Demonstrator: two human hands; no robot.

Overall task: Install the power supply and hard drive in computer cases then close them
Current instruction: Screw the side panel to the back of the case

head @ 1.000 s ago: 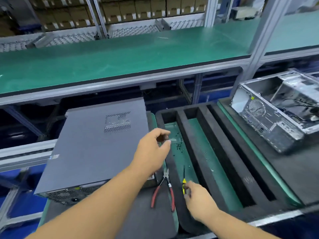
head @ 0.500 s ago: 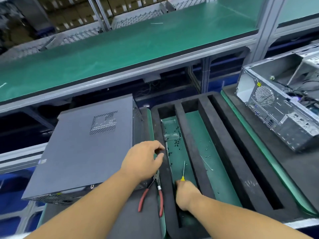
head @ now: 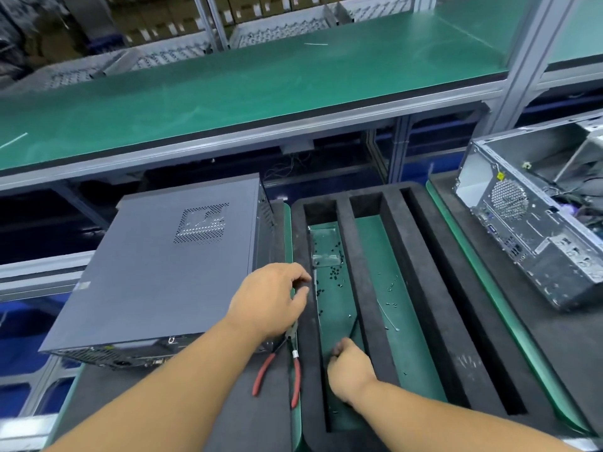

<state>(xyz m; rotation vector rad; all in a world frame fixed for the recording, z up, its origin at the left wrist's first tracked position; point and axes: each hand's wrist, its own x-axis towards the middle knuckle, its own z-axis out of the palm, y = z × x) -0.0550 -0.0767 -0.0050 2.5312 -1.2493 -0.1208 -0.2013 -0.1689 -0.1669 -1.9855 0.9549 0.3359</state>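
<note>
A closed grey computer case point(head: 163, 265) lies flat on the left mat. An open case point(head: 535, 230) with its side panel off lies at the right, wires showing inside. My left hand point(head: 267, 298) hovers at the closed case's right edge with thumb and forefinger pinched close; anything between them is too small to see. My right hand point(head: 350, 370) is curled inside the left slot of the black foam tray point(head: 372, 288), gripping a screwdriver whose thin shaft point(head: 354, 326) pokes up from the fist. Loose black screws point(head: 332, 274) lie in that slot.
Red-handled pliers point(head: 287, 363) lie on the mat under my left wrist. A clear plastic piece point(head: 326, 246) sits at the slot's far end. Small screws and a thin white tie point(head: 388, 313) lie in the second slot. A green-topped shelf point(head: 261, 83) runs overhead behind.
My left hand drew back from the screws toward the closed case, still pinched. My right hand closed fully round the screwdriver, hiding its yellow handle. The view shifted down and left.
</note>
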